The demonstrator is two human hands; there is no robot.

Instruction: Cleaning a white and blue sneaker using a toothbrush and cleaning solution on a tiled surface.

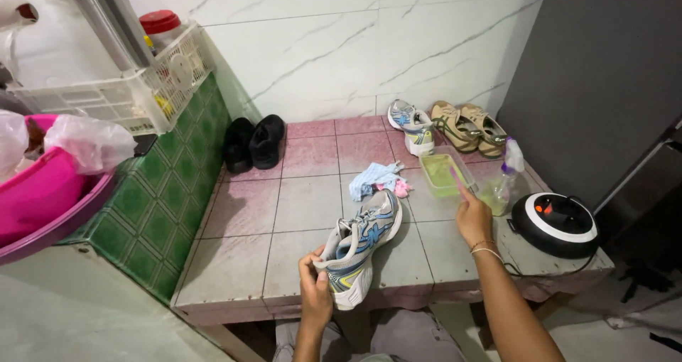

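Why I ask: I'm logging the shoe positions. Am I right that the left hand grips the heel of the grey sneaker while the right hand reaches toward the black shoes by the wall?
Not quite. The left hand does grip the heel of the grey sneaker, but the right hand points toward the green plastic container, not the black shoes. The head view shows this.

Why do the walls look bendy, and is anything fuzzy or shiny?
Head view: the wide lens bows the edges, so the white crate and grey wall lean. Soft, even light, faint shadows. The right hand is slightly blurred; the left hand and grey sneaker are sharp. Mild sheen on the marble wall.
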